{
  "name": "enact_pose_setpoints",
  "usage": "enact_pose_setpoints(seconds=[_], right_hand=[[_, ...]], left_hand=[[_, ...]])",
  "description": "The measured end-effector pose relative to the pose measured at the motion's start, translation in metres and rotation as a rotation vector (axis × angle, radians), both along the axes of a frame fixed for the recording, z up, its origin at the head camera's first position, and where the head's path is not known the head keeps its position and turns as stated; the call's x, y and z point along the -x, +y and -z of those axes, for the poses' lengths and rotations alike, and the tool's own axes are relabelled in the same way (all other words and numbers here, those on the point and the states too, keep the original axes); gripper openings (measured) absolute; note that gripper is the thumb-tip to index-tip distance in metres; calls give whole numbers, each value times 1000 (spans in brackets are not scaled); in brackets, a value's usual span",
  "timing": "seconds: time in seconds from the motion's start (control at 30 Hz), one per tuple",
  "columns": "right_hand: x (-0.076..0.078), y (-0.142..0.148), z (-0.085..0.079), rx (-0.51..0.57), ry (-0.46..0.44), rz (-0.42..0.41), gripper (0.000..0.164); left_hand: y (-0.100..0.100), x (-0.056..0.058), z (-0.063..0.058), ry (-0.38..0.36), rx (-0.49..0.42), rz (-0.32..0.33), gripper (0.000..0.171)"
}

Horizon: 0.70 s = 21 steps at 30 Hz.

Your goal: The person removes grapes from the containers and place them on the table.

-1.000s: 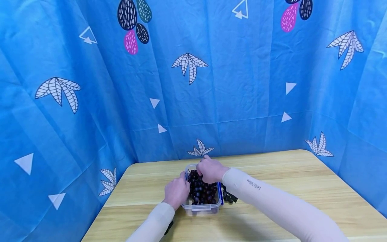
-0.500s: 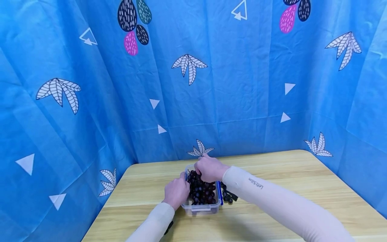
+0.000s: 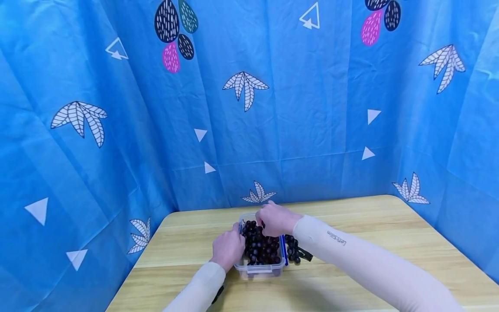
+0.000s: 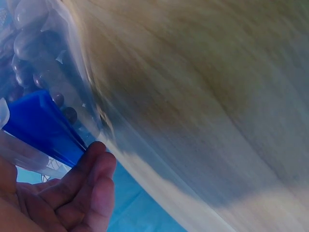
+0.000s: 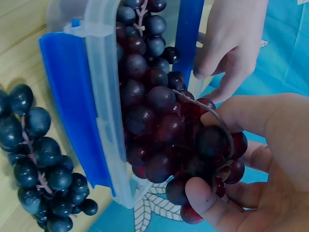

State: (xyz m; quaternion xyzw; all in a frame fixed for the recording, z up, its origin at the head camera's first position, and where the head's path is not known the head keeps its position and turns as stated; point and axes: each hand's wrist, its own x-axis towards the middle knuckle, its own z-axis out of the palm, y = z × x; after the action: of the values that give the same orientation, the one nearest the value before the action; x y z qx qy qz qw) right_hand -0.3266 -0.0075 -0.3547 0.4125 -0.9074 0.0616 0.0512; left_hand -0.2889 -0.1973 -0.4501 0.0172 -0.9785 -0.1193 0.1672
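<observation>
A clear plastic food container with blue side latches stands on the table, heaped with dark grapes. My left hand grips its left side; in the left wrist view curled fingers meet the blue latch. At the far end, my right hand holds a bunch of dark red grapes, thumb and fingers around its stem end. That bunch lies over bluish-black grapes inside the container. The other blue latch hangs unfastened on the right side.
Another bunch of blackish grapes lies on the wooden table just right of the container. A blue patterned curtain rises behind the table and along both sides.
My right hand has shifted slightly to the right over the container's far end. The left hand stays on the container's side, and the view tilts a little.
</observation>
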Motion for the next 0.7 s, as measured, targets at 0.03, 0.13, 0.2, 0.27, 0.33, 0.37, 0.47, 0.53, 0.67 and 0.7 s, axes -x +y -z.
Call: enact_pose_setpoints(seconds=[0.03,0.13,0.2,0.27,0.33,0.37,0.47,0.53,0.67,0.7], right_hand=[[0,1,1,-1,-9,6,15],[0,4,3,-7,-25,34,16],[1,5,4,-15,-24,46,16],[0,6,5,-21,-18,51,17],[0,6,7,-21,-11,48,16],[0,7,7,-20,-7,46,15],[-1,8,9,-14,8,36,13],[-1,10,10,-21,31,35,13],[-1,12,13,-28,60,38,17],[0,13,13,-27,57,41,17]], left_hand=[[0,0,0,-2,-1,-1,50],[0,0,1,-7,-2,-4,50],[-1,0,1,-4,0,1,50],[-1,-1,1,-3,3,5,49],[-1,-1,1,-1,3,9,49],[-1,-1,1,-3,3,8,49],[-1,-1,1,-7,-7,8,50],[-1,-1,1,-10,-15,9,50],[-1,-2,1,-13,-29,9,50],[-1,-2,1,-12,-28,8,50]])
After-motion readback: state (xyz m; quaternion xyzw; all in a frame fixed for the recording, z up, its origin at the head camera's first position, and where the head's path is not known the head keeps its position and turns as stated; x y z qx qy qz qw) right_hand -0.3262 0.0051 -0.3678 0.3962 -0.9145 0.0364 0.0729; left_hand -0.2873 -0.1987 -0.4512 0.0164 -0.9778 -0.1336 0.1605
